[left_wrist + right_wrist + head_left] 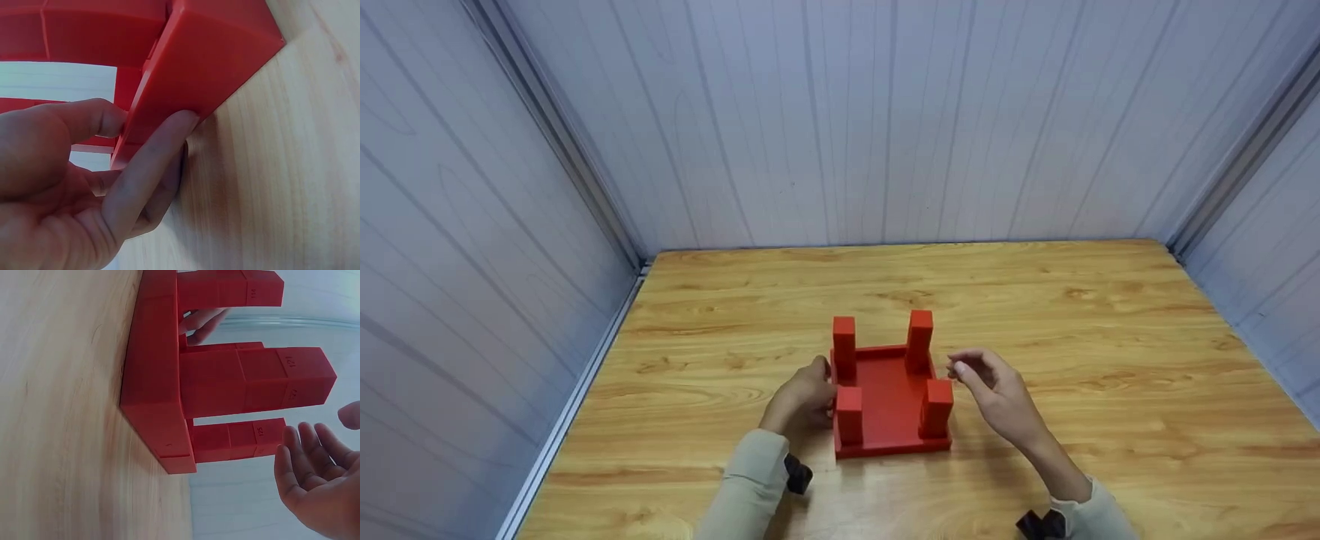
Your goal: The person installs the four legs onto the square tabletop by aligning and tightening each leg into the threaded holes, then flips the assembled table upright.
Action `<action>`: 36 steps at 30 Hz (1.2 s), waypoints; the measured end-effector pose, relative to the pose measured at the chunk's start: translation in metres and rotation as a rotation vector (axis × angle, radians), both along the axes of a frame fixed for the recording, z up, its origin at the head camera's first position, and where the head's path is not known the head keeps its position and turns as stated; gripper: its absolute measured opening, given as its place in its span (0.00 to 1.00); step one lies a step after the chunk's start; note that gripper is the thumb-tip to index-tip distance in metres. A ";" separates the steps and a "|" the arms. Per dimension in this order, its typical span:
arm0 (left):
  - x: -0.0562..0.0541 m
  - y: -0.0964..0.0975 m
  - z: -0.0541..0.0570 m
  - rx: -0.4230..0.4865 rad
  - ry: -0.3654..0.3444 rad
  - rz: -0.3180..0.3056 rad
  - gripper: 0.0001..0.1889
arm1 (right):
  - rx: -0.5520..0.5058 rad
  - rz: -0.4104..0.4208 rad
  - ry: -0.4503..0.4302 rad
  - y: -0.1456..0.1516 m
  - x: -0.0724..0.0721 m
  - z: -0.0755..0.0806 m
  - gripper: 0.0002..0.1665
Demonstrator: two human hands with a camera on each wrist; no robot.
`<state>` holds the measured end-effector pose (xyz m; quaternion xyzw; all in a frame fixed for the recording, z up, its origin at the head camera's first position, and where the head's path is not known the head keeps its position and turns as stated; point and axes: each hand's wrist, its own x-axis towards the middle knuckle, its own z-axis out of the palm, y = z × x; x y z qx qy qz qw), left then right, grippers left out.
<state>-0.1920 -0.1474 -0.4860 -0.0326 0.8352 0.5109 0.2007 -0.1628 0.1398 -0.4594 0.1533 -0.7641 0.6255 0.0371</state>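
Note:
A red plastic frame (891,401), shaped like a shallow tray with a tall square post standing at each corner, lies on the wooden table. My left hand (806,391) grips its left side wall; in the left wrist view the thumb meets the rim while the fingers (149,174) lie along the outer face. Just off the right side, my right hand (1003,397) hovers with loosely bent fingers and holds nothing. Numbers are moulded into the posts (256,382) in the right wrist view.
Pale panelled walls (847,127) enclose the wooden tabletop (720,315) at the back and both sides. A metal strip (577,397) runs along the left edge of the table. Dark straps (797,474) are worn at both wrists, beside light sleeves.

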 end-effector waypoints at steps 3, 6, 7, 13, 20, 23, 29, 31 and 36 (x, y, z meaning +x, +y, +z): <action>-0.002 0.000 -0.001 -0.042 0.021 -0.013 0.16 | 0.005 -0.023 -0.021 0.002 -0.003 -0.001 0.10; -0.003 -0.001 -0.002 -0.087 0.053 -0.034 0.18 | 0.007 -0.034 -0.039 0.004 -0.006 -0.002 0.10; -0.003 -0.001 -0.002 -0.114 0.074 -0.047 0.18 | 0.008 -0.035 -0.047 0.004 -0.006 -0.002 0.11; -0.003 -0.003 -0.001 -0.191 0.144 -0.097 0.17 | 0.003 -0.034 -0.073 0.007 -0.009 -0.001 0.12; -0.002 -0.004 -0.004 -0.203 0.189 -0.093 0.13 | -0.019 -0.026 -0.074 0.010 -0.013 -0.002 0.13; -0.002 -0.006 -0.004 -0.194 0.203 -0.067 0.12 | -0.012 -0.029 -0.078 0.011 -0.014 -0.003 0.13; -0.004 -0.010 0.002 -0.186 0.277 -0.019 0.14 | -0.009 -0.037 -0.087 0.011 -0.017 -0.004 0.14; -0.004 -0.010 0.004 -0.184 0.299 -0.007 0.17 | -0.009 -0.037 -0.091 0.011 -0.019 -0.004 0.14; -0.006 -0.006 0.006 -0.231 0.390 0.027 0.22 | 0.000 -0.030 -0.112 0.011 -0.024 -0.006 0.14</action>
